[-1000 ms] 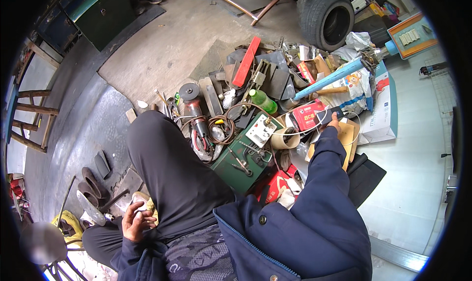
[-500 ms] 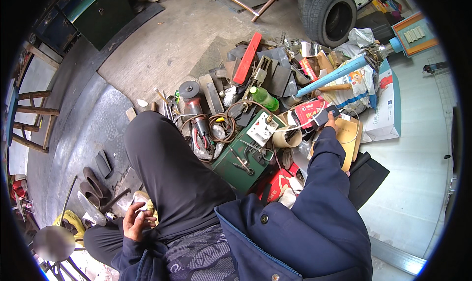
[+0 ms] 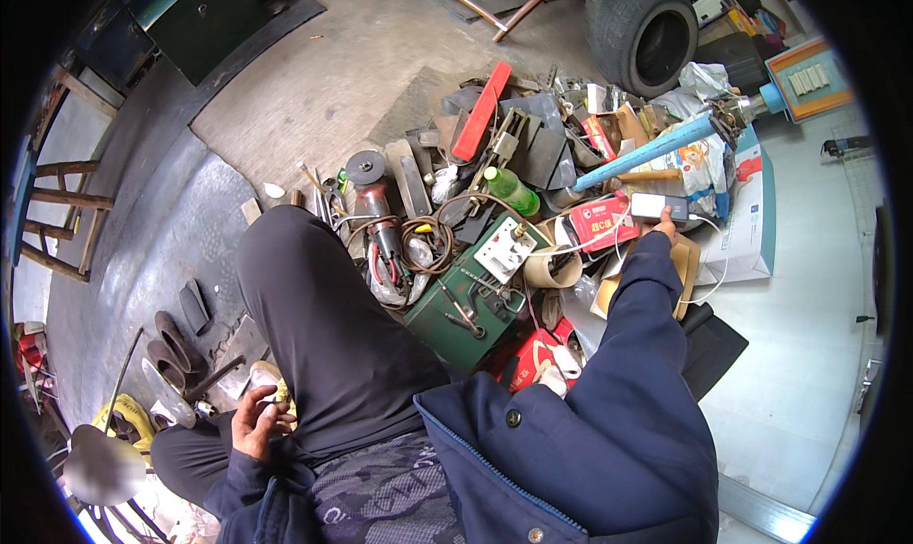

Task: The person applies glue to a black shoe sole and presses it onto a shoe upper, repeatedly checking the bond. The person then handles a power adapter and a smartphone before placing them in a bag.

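Note:
Stretched forward to the right, my right hand (image 3: 656, 224) is closed round a flat, phone-like device (image 3: 659, 207), pale on one half and dark on the other. A white cable (image 3: 727, 249) loops from its right end, and another white lead hangs by its left side. Beneath that hand is a tan tray-like box (image 3: 687, 263), with a red box (image 3: 601, 223) to the left. My left hand (image 3: 259, 422) is raised beside my bent leg, fingers curled together. Something thin may be between those fingertips, too small to name.
Ahead lie a green metal toolbox (image 3: 447, 318) with a white socket panel (image 3: 506, 249) on it, an angle grinder (image 3: 377, 211), a green bottle (image 3: 512, 192) and a blue pipe (image 3: 647, 150). A tire (image 3: 639, 35) stands behind; shoes (image 3: 175, 342) lie at left.
My right hand has turned the device, so its pale face now shows, and shifted slightly right. My left hand has moved slightly left and down.

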A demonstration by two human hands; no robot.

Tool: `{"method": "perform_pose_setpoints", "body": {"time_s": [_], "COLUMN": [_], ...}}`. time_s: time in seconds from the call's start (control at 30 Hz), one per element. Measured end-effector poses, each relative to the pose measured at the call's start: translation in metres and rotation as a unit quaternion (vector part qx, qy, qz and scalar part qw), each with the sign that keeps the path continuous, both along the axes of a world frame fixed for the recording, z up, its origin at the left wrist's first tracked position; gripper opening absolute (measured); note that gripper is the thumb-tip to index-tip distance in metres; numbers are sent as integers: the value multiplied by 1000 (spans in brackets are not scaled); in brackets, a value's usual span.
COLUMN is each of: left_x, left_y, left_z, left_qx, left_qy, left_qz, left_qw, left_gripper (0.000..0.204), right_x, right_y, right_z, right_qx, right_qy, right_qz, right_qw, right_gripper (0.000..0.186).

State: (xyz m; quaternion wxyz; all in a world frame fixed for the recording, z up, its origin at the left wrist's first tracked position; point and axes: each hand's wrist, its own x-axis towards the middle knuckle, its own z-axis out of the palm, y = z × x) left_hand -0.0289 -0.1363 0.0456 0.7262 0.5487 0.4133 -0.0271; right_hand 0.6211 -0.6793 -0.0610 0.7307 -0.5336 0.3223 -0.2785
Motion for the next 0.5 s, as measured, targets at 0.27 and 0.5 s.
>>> {"method": "perform_pose_setpoints", "body": {"time_s": [0.27,0.5], "left_x": [-8,-2], "left_y": [1,-2], "left_z": [4,6], "left_qx": [8,0], "left_qy": [-1,8], "left_qz": [6,26], "left_qw": [1000,1000], "left_gripper": [43,39], "right_x": [-14,-28], "right_y": [14,-1], "right_z": [-32,-19], "right_qx": [63,-375], "right_qy": [197,326], "right_qz": [165,142], "right_qw": [964,856], "right_gripper": [51,60]}}
